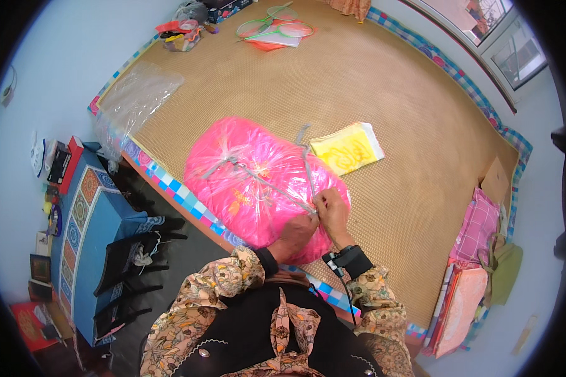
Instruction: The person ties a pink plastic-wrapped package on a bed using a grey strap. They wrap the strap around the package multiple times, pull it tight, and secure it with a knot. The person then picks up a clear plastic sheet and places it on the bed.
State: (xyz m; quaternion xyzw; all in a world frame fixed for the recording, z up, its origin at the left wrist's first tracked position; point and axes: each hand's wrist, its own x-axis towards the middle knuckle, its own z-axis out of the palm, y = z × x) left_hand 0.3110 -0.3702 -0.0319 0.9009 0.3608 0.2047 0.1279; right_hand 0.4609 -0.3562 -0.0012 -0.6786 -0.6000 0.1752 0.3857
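A bulky pink bundle in clear plastic [236, 188] lies on the woven mat near the bed's front edge. A grey cord [283, 191] runs across it, knotted on the left and meeting a second stretch at the right end. There my left hand [298, 235] grips the cord with closed fingers, resting against the bundle. Touching it, my right hand [331, 209] pinches the cord between thumb and fingers. The cord's far part passes over the bundle's back edge onto the mat. A folded yellow and white cloth or bag [348, 148] lies just behind the bundle.
A clear plastic sheet [139, 94] lies at the mat's left edge. Badminton rackets [278, 29] and a filled bag [181, 40] are at the back. Folded bedding [462, 306] and a pink checked pillow [476, 231] stand right. A blue-covered table [104, 226] and black chair [122, 264] are left.
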